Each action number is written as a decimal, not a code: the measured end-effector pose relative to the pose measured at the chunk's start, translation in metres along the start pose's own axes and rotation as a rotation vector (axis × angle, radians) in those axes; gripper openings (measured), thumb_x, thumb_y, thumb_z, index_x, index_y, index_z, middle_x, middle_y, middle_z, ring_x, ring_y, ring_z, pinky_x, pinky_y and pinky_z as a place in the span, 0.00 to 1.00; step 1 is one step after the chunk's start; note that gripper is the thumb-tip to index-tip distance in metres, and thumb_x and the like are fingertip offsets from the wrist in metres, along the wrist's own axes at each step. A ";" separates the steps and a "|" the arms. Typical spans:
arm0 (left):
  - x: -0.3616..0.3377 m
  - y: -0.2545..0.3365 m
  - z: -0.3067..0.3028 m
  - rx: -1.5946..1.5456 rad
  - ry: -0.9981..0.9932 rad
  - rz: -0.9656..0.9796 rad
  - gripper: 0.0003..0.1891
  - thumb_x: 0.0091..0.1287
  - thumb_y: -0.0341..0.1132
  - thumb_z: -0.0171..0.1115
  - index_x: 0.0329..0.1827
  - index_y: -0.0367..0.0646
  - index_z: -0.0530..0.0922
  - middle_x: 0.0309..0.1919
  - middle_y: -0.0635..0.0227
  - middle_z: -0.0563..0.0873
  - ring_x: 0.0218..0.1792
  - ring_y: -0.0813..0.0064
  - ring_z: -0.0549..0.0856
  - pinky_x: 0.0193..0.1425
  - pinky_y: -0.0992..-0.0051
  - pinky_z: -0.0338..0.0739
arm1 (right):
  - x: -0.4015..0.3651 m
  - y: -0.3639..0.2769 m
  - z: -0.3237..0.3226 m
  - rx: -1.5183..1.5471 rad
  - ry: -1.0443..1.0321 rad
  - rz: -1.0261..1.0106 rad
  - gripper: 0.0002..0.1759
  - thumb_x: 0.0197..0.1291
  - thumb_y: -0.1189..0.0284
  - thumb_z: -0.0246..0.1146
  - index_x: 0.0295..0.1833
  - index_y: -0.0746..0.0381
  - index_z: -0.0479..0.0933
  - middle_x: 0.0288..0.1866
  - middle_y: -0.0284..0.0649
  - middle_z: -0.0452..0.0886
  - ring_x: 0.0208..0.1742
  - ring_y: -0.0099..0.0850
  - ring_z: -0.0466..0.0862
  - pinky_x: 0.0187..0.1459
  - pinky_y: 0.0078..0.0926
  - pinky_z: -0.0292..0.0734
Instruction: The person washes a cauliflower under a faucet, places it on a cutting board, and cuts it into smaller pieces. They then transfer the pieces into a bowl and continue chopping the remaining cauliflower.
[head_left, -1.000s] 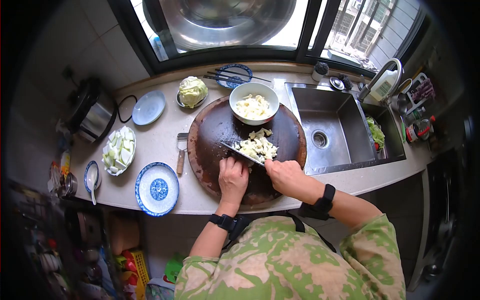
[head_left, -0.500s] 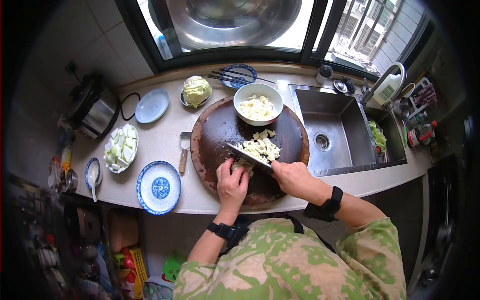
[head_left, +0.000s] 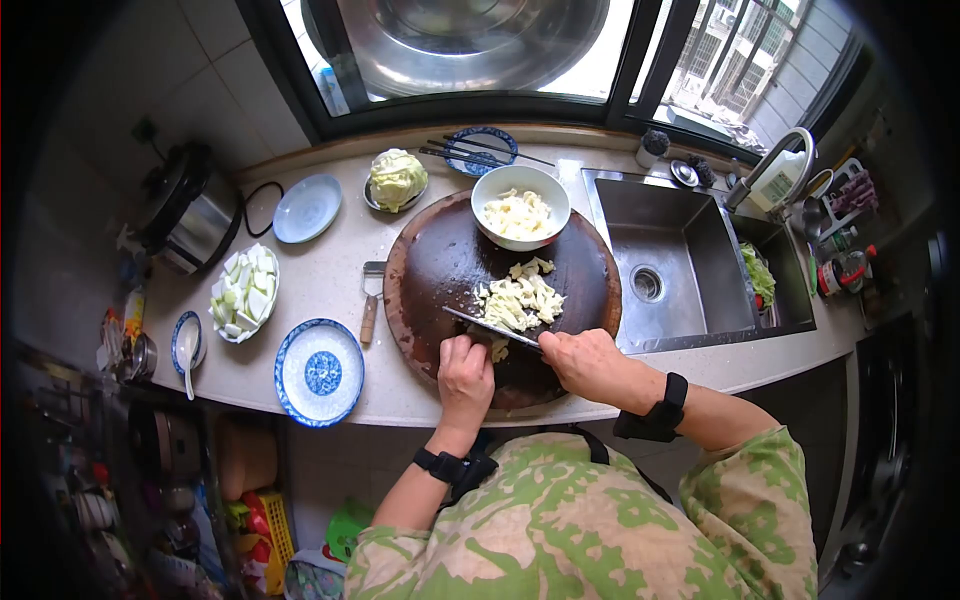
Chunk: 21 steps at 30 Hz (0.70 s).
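Note:
A knife (head_left: pixel 492 326) is held by its handle in my right hand (head_left: pixel 583 367), its blade slanting over the round dark chopping board (head_left: pixel 430 245). Curled fingers of my left hand (head_left: pixel 466 378) rest at the board's near side, close to the blade; a few pale pieces show beside them, and what the fingertips press is hidden. Beyond the blade lies a pile of chopped pale vegetable (head_left: pixel 522 300). At the board's far edge stands a white bowl (head_left: pixel 548 232) containing more pale pieces (head_left: pixel 518 215).
Left of the board are a peeler (head_left: pixel 368 318), a blue-rimmed plate (head_left: pixel 290 375), a bowl of cut green-white pieces (head_left: pixel 243 292) and a pale blue plate (head_left: pixel 307 208). Behind it sits a cabbage (head_left: pixel 396 178). At the right is a sink (head_left: pixel 665 240).
The knife blade now stands more edge-on, and its tip is slightly further left and lower. My left fingers are more curled. The whole view has shifted slightly.

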<state>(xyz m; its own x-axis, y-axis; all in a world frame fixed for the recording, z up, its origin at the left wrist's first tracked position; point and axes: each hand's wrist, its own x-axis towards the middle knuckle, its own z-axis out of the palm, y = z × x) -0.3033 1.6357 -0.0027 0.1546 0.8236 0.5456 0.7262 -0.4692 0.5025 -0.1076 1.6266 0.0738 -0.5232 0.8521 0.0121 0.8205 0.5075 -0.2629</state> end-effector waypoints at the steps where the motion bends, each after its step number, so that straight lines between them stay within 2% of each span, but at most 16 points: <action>1: -0.001 0.003 -0.002 -0.051 0.019 0.003 0.06 0.51 0.21 0.62 0.31 0.37 0.79 0.36 0.59 0.79 0.39 0.57 0.77 0.43 0.63 0.74 | 0.000 0.000 -0.002 0.025 0.024 -0.016 0.04 0.54 0.78 0.57 0.36 0.64 0.69 0.25 0.45 0.80 0.27 0.43 0.83 0.25 0.39 0.75; 4: -0.002 0.003 -0.003 -0.118 0.060 0.012 0.06 0.51 0.21 0.63 0.32 0.37 0.79 0.37 0.58 0.79 0.40 0.56 0.78 0.44 0.63 0.74 | -0.005 -0.009 -0.023 0.020 -0.006 -0.006 0.04 0.56 0.76 0.57 0.36 0.64 0.69 0.26 0.45 0.80 0.27 0.43 0.83 0.25 0.39 0.76; 7: -0.003 0.003 -0.002 -0.125 0.073 0.003 0.07 0.51 0.21 0.63 0.32 0.37 0.78 0.39 0.57 0.78 0.44 0.54 0.78 0.47 0.62 0.76 | -0.008 -0.006 -0.016 0.007 -0.014 -0.039 0.04 0.57 0.75 0.57 0.36 0.64 0.69 0.26 0.46 0.80 0.27 0.44 0.83 0.25 0.39 0.76; 10: 0.003 -0.002 -0.003 0.000 -0.024 0.033 0.08 0.50 0.21 0.63 0.34 0.37 0.79 0.42 0.57 0.78 0.45 0.55 0.78 0.46 0.63 0.77 | -0.004 0.001 -0.001 0.008 -0.029 0.000 0.04 0.56 0.76 0.57 0.36 0.64 0.69 0.26 0.47 0.80 0.26 0.44 0.83 0.25 0.40 0.75; 12: 0.008 -0.006 -0.005 -0.014 0.007 0.130 0.09 0.49 0.20 0.62 0.34 0.38 0.79 0.43 0.57 0.77 0.44 0.56 0.78 0.45 0.63 0.77 | -0.002 0.003 -0.007 0.017 -0.040 0.042 0.05 0.55 0.77 0.57 0.36 0.64 0.68 0.26 0.46 0.80 0.26 0.44 0.83 0.25 0.41 0.75; 14: 0.013 -0.010 -0.010 -0.002 -0.011 0.108 0.09 0.50 0.20 0.61 0.34 0.38 0.79 0.42 0.57 0.77 0.44 0.56 0.78 0.44 0.64 0.77 | -0.004 -0.001 -0.015 0.026 -0.052 0.085 0.05 0.54 0.78 0.57 0.36 0.65 0.68 0.26 0.46 0.80 0.26 0.44 0.83 0.24 0.41 0.74; 16: 0.012 -0.015 -0.006 -0.014 -0.021 0.091 0.08 0.50 0.20 0.61 0.34 0.37 0.79 0.39 0.58 0.78 0.43 0.57 0.78 0.44 0.65 0.77 | -0.009 -0.007 -0.024 0.058 0.061 0.034 0.05 0.54 0.78 0.57 0.36 0.64 0.67 0.26 0.46 0.80 0.26 0.44 0.83 0.25 0.41 0.75; 19: 0.009 -0.012 0.001 -0.042 0.079 0.113 0.07 0.50 0.20 0.61 0.33 0.37 0.79 0.38 0.59 0.78 0.42 0.57 0.78 0.43 0.65 0.77 | -0.008 -0.011 -0.019 0.050 0.069 -0.010 0.06 0.55 0.77 0.57 0.37 0.64 0.67 0.26 0.46 0.80 0.26 0.45 0.82 0.25 0.42 0.75; 21: 0.006 -0.012 -0.001 0.018 -0.004 0.092 0.07 0.50 0.20 0.60 0.32 0.36 0.78 0.38 0.58 0.78 0.41 0.56 0.79 0.43 0.65 0.77 | -0.005 -0.007 -0.009 0.026 -0.012 0.033 0.06 0.53 0.78 0.57 0.37 0.64 0.68 0.26 0.46 0.80 0.27 0.45 0.83 0.26 0.42 0.75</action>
<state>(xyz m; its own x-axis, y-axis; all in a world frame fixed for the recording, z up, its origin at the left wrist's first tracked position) -0.3118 1.6462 -0.0042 0.2239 0.7788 0.5860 0.7205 -0.5372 0.4386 -0.1087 1.6199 0.0841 -0.4990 0.8665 -0.0089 0.8312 0.4757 -0.2876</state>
